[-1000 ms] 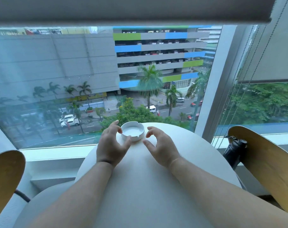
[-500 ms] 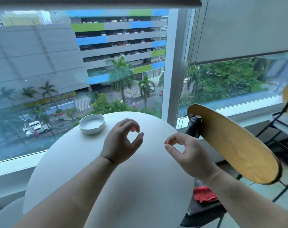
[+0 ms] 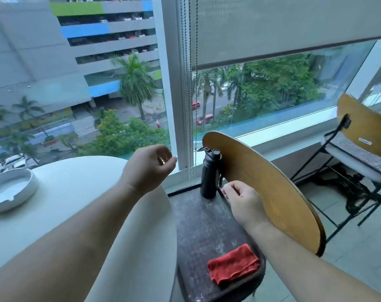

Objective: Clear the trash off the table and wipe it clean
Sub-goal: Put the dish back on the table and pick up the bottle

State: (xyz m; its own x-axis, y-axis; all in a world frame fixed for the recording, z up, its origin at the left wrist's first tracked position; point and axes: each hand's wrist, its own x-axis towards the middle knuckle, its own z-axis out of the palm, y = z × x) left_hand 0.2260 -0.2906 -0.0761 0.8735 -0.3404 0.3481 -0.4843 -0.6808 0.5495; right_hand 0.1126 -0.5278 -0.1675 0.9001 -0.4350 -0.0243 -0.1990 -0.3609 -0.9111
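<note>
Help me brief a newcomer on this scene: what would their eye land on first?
The red cloth lies folded on the dark chair seat right of the white table, with a black bottle standing at the seat's back by the wooden backrest. A white ashtray sits on the table's left part, and the big window shows the street far below.

Matt white table (image 3: 80, 192), red terry cloth (image 3: 233, 267)

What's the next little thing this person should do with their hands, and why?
Probably lower the right hand to the red cloth folded on the dark chair seat and pick it up. The hand hovers empty above that seat, near the black bottle, and the white table shows only an ashtray, so wiping seems to be what is left.
</note>
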